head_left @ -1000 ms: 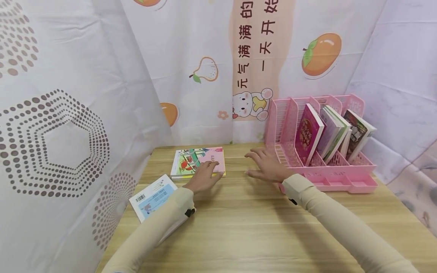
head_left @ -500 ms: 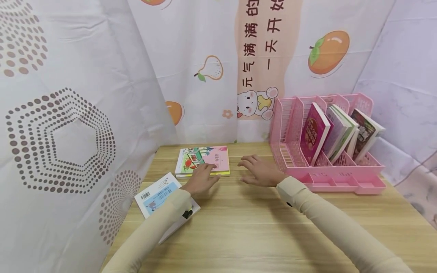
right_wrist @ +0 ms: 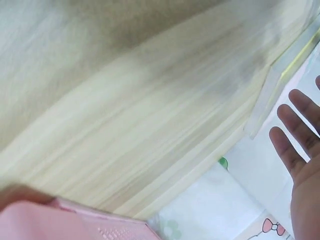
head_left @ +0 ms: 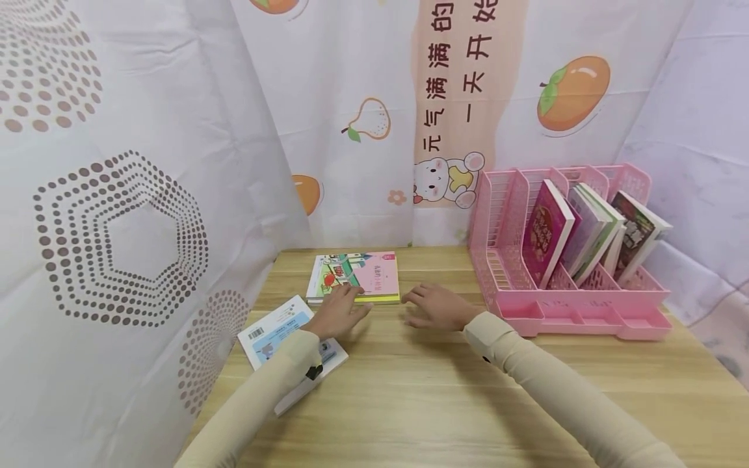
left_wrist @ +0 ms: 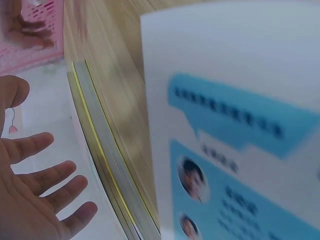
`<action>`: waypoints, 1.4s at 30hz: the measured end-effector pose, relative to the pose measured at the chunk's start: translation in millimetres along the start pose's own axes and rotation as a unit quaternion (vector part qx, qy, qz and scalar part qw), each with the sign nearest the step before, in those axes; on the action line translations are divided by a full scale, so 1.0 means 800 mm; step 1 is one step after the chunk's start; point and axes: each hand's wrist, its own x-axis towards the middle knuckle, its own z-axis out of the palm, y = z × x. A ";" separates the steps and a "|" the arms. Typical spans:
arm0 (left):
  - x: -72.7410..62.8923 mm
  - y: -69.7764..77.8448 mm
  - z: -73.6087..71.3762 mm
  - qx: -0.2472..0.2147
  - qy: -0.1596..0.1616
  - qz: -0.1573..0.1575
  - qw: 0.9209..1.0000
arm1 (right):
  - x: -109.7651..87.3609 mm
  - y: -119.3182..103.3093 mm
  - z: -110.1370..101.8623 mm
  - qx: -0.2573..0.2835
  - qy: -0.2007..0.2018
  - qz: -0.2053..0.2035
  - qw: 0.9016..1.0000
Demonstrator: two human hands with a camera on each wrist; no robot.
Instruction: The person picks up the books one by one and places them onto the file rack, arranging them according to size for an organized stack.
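A small stack of picture books (head_left: 383, 273), a pink and green cover on top, lies flat on the wooden table near the back curtain. My left hand (head_left: 339, 313) is at the stack's front edge, its fingertips overlapping the cover in the head view. Its fingers are spread with nothing in them in the left wrist view. Just right of the stack's front corner, my right hand (head_left: 439, 309) hovers with extended fingers and holds nothing. Beneath the left forearm lies a white book with a blue panel (head_left: 275, 331), partly hidden by the sleeve.
A pink desktop rack (head_left: 585, 305) stands at the right, its slots holding several leaning books, among them a magenta book (head_left: 547, 231). Patterned curtains (head_left: 363, 195) close off the back and sides. Wooden table surface (head_left: 445, 403) extends in front of the hands.
The head view has swung slightly left. My right hand has moved left, away from the rack toward the stack. My left hand has drawn back a little toward the stack's front edge.
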 end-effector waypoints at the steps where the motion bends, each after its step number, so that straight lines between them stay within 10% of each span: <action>1: -0.002 -0.003 -0.001 0.001 0.000 -0.002 1.000 | 0.000 -0.001 0.002 -0.001 -0.001 -0.001 1.000; 42: -0.102 -0.121 -0.047 0.014 0.060 -0.160 0.985 | 0.071 -0.076 0.039 0.035 -0.057 -0.028 0.997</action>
